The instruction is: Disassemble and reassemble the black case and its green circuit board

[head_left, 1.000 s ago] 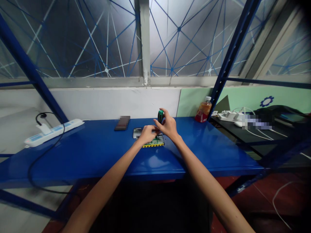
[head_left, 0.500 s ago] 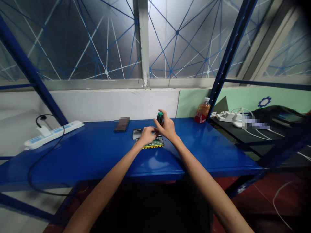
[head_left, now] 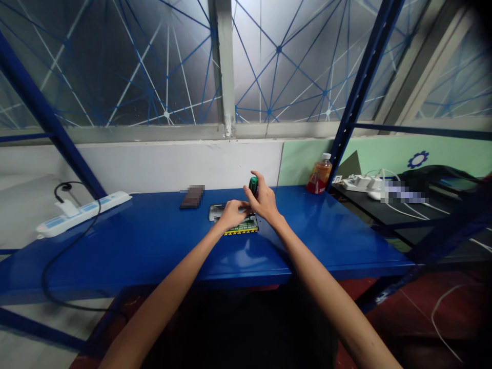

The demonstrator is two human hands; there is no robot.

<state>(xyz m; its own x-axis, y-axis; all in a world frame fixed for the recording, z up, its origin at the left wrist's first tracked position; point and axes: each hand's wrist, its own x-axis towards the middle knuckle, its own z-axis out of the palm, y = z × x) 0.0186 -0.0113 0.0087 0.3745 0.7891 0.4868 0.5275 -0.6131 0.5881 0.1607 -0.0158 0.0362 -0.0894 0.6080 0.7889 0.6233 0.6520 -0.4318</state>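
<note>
"Windows [head_left: 142, 61] across the far side, and then?"

"The blue table [head_left: 154, 256] in front of them, with a white power strip [head_left: 86, 212] at its left end."

"And at the far right?"

"A bottle [head_left: 320, 175] of reddish drink, standing upright beside the rack post."

"What about the hands?"

"The right hand [head_left: 265, 201] holds a roughly upright green handle between thumb and fingers, index finger raised by its top. The left hand [head_left: 232, 214] curls low beside it, fingers bent close together; I can't tell what its fingertips pinch."

"What's beneath?"

"A circuit board [head_left: 246, 226] with a yellow near edge, mid-table, partly covered by the left hand. A blurred dark object [head_left: 192, 197] lies farther left."

"Smallest?"

"That green handle [head_left: 253, 184], above the board's far part; its lower end is hidden."
</note>
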